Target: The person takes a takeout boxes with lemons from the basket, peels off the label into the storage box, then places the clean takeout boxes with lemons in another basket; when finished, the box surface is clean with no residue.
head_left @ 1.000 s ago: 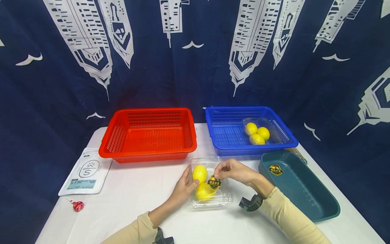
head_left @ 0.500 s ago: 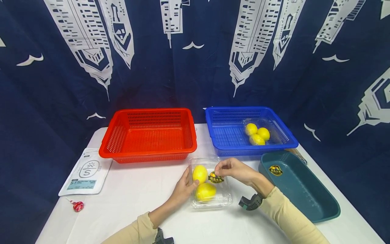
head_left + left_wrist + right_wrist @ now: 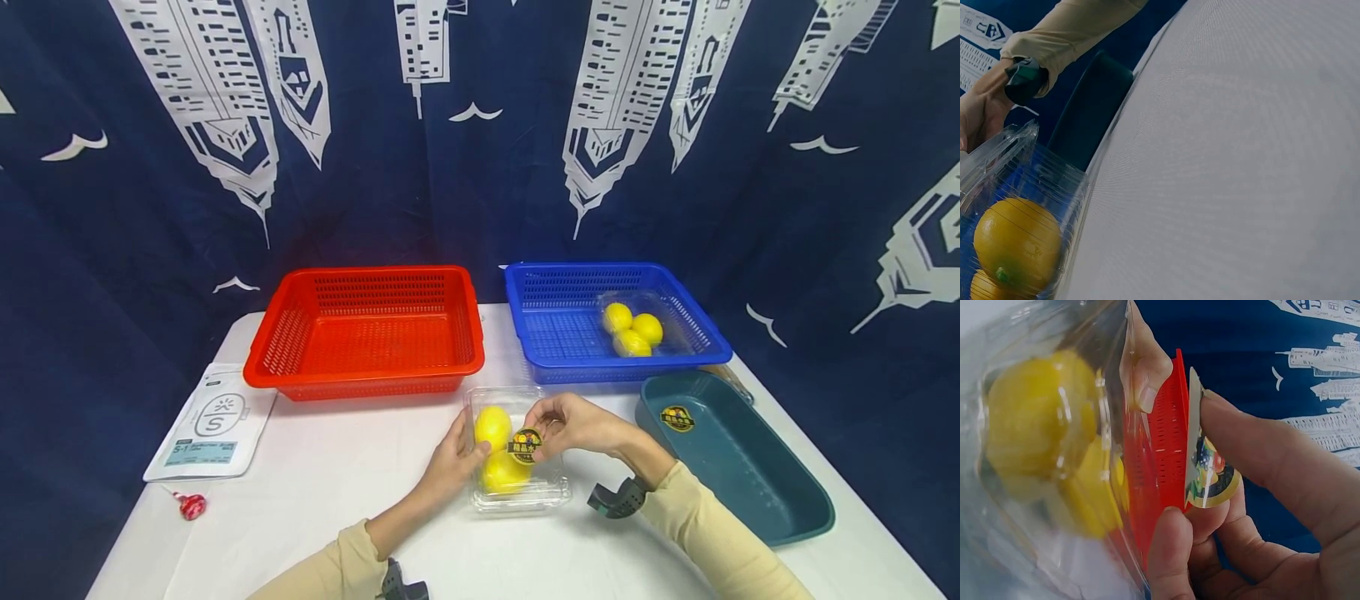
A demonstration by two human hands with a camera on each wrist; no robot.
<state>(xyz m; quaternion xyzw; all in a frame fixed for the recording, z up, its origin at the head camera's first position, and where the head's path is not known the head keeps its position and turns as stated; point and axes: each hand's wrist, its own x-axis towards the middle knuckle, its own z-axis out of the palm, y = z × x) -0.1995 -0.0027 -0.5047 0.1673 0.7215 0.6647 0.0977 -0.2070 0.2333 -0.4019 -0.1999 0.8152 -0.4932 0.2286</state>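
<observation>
A clear plastic clamshell box [image 3: 528,502] stands on the white table with yellow lemons [image 3: 492,428] inside. My left hand [image 3: 452,458] grips its left side, thumb over the top. Just above the lid, my right hand [image 3: 581,427] pinches a round black-and-gold fruit sticker [image 3: 522,447] by its edge. The right wrist view shows the sticker [image 3: 1210,478] standing edge-on, a small gap from the box wall, with a finger and thumb at its edges. In the left wrist view one lemon [image 3: 1019,240] shows through the box side; the left hand is out of that view.
A red basket [image 3: 363,379] stands behind to the left. The blue basket [image 3: 592,371] at the back right contains another clear box of lemons [image 3: 632,329]. A teal tray [image 3: 750,475] with a similar sticker [image 3: 677,418] lies right. A white pouch [image 3: 213,425] and red lollipop [image 3: 191,506] lie left.
The sticker, in my right hand's fingers, shifts slightly up then back down and left over the lid, turning a little. The right fingers change their hold. My left hand and the box stay put.
</observation>
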